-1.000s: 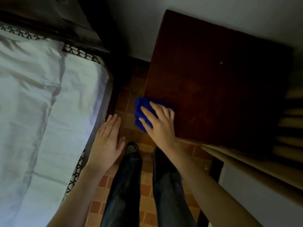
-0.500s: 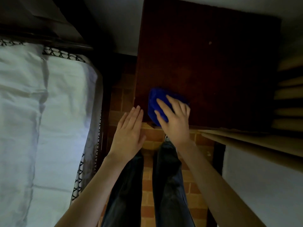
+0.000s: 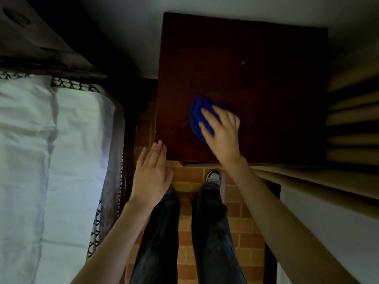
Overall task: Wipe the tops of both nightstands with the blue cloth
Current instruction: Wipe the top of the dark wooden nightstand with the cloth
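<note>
Below, dark nightstand [image 3: 266,89], blue cloth [image 3: 198,115], brick floor [image 3: 190,177], white bed [image 3: 51,150]

On the nightstand [image 3: 266,68] the blurred right hand [image 3: 223,136] hides much of the blue cloth [image 3: 198,117]; the bed [image 3: 51,160] left of it is cut off.

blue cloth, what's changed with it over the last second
The right hand, fingers flat on the blue cloth, slid it from the near-left corner of the nightstand inward, toward the middle of the top. The left hand stayed open beside that corner, holding nothing.
</note>
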